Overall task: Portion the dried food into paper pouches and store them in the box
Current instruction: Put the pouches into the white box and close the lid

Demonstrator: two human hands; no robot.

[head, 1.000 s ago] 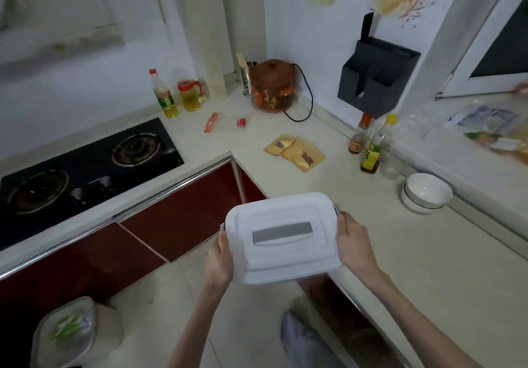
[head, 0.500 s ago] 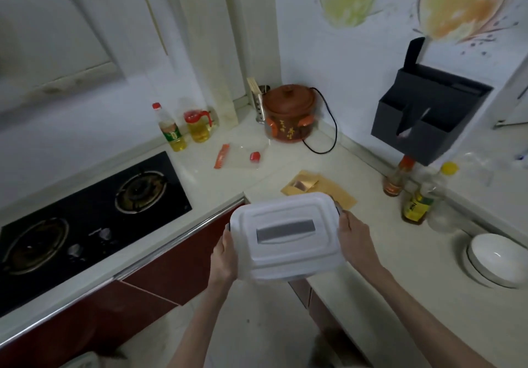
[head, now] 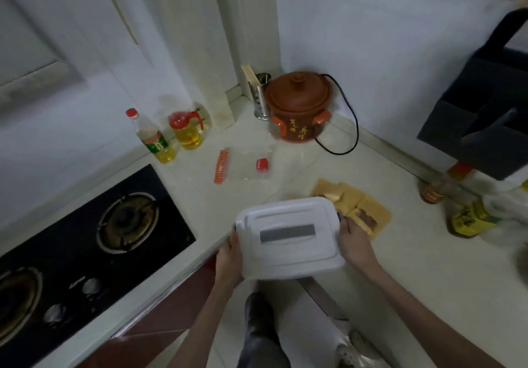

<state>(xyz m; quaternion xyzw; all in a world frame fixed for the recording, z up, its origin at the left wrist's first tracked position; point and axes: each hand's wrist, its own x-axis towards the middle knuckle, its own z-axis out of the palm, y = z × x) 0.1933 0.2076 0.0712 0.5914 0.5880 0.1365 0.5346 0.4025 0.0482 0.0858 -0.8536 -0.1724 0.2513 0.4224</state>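
Two hands, left hand (head: 228,262) and right hand (head: 354,243), grip opposite ends of the lidded white box (head: 288,239), held over the counter (head: 428,282) edge near the paper pouches (head: 368,210); stiff, smooth plastic, probably light, best held by both ends.

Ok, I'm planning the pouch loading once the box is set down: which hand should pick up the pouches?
Probably the right hand. It grips the box on the side next to the paper pouches, which lie just beyond its fingers. The left hand holds the far side, towards the stove.
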